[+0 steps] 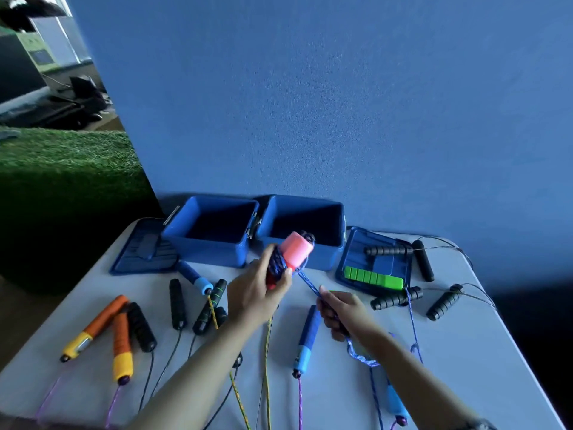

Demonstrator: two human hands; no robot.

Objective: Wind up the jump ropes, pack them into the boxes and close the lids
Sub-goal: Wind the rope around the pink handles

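— Any writing you can read near the fingers?

— None. The pink handle (297,249) just above the left hand's fingertips (288,272) is plain.

— And the green block (373,277) beyond the right hand's fingers (324,289)?

— Only ridges, no letters. The box lids (400,243) show moulded shapes too blurred to read.

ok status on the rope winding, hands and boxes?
Left hand grips pink handles, blue rope part wound. Right hand pinches the rope taut. Both boxes open, nothing seen inside. Other ropes lie loose on table.
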